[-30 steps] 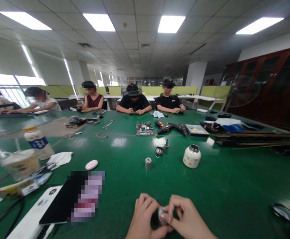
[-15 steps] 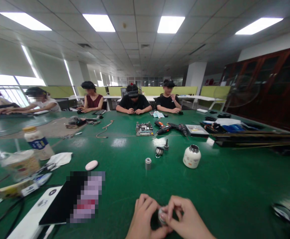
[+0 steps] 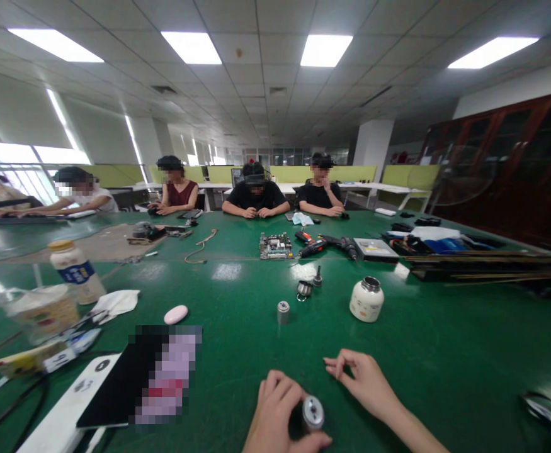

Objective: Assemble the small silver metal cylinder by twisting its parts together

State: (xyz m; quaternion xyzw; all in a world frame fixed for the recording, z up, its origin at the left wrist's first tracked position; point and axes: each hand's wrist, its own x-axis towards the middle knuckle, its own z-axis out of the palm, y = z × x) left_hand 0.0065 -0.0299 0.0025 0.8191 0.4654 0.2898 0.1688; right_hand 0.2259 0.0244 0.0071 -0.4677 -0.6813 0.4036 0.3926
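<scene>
Near the bottom of the head view, a small silvery metal cylinder (image 3: 313, 412) stands upright, its round top facing me. My left hand (image 3: 279, 406) curves around it, fingers behind on the left and thumb in front. Up and to the right, my right hand (image 3: 363, 380) is apart from the cylinder, low over the green table (image 3: 237, 358). Its fingers are loosely bent and spread, and I see nothing between them. Farther ahead stands a similar metal cylinder (image 3: 283, 313). Beyond that lie a small metal part with a ring (image 3: 304, 290) and a dark pointed metal piece (image 3: 318, 277).
A cream jar without a lid (image 3: 366, 301) stands ahead to the right. Behind are a circuit board (image 3: 276, 246), power drills (image 3: 327, 245) and a flat metal box (image 3: 376, 250). On the left are a tablet (image 3: 109, 377), a pink oval case (image 3: 176, 314) and a bottle (image 3: 77, 274). Several people sit opposite.
My right hand has left the cylinder's top and moved up and to the right, its fingers parting. The left hand stays around the cylinder, whose top now shows.
</scene>
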